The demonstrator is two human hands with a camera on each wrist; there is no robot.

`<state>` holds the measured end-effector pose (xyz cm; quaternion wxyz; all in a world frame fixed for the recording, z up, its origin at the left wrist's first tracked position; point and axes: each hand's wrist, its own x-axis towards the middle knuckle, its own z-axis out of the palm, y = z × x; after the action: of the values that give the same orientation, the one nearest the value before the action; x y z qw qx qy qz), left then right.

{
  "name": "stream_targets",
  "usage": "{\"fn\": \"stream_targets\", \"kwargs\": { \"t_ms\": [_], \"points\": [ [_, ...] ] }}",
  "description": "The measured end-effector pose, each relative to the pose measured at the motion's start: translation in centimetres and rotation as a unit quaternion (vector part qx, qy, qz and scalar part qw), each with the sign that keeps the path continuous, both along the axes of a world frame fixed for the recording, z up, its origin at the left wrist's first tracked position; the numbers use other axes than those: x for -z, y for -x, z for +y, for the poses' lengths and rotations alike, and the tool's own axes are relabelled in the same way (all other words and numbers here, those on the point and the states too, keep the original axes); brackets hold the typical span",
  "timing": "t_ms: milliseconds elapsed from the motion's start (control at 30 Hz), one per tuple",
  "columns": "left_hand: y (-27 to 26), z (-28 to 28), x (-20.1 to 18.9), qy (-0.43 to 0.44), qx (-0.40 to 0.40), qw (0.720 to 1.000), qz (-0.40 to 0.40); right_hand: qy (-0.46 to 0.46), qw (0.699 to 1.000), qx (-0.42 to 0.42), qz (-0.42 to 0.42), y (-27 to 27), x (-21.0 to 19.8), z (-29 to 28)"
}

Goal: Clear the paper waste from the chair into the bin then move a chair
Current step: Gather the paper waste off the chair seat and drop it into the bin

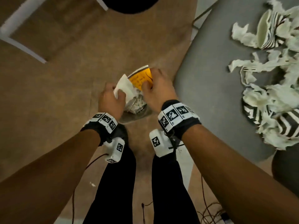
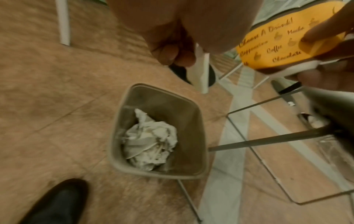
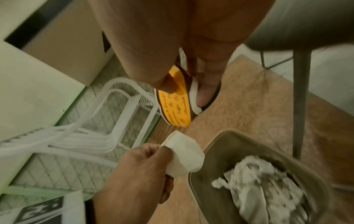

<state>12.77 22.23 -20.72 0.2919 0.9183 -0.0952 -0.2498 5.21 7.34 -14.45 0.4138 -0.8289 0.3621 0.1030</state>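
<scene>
Both hands hover over a beige bin (image 1: 129, 121) on the tan floor. My left hand (image 1: 119, 92) pinches a white piece of paper (image 1: 125, 87). My right hand (image 1: 148, 81) grips a flattened yellow paper cup (image 1: 142, 78) with printed writing. In the left wrist view the bin (image 2: 159, 89) holds crumpled white paper (image 2: 151, 142), with the cup (image 2: 283, 45) above to the right. The right wrist view shows the cup (image 3: 176, 106), the white paper (image 3: 184, 156) and the bin's rim (image 3: 220, 136). A grey chair seat (image 1: 210, 78) on the right carries torn paper and striped cups (image 1: 267, 78).
A white chair frame (image 1: 21, 41) stands at the far left, a dark round seat (image 1: 129, 4) at the top. Thin metal chair legs (image 2: 268, 139) run beside the bin. Cables (image 1: 210, 212) and a small paper scrap (image 1: 92, 184) lie near my feet. White stacked chairs (image 3: 76, 136) stand nearby.
</scene>
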Motion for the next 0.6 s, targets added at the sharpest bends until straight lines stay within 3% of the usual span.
{"fn": "stream_targets", "kwargs": {
  "t_ms": [100, 300, 400, 467, 600],
  "points": [
    [-0.5, 3.9, 3.3, -0.018, 0.022, 0.999, 0.037, -0.025, 0.994, -0.045, 0.101, -0.7, 2.9, 3.1],
    [-0.5, 6.2, 8.1, -0.067, 0.115, 0.985, 0.113, -0.044, 0.973, -0.024, 0.224, -0.9, 9.0, 5.7],
    [-1.2, 6.2, 8.3, -0.114, 0.211, 0.961, 0.138, -0.063, 0.953, -0.071, 0.289, -0.9, 10.6, 6.0],
    [-2.3, 6.1, 7.7, -0.128, 0.23, 0.954, 0.143, -0.069, 0.943, -0.105, 0.308, -1.4, 10.6, 6.3],
    [-4.8, 4.8, 5.2, -0.14, 0.236, 0.953, 0.128, -0.086, 0.952, -0.086, 0.28, -2.3, 8.1, 6.1]
  ]
}}
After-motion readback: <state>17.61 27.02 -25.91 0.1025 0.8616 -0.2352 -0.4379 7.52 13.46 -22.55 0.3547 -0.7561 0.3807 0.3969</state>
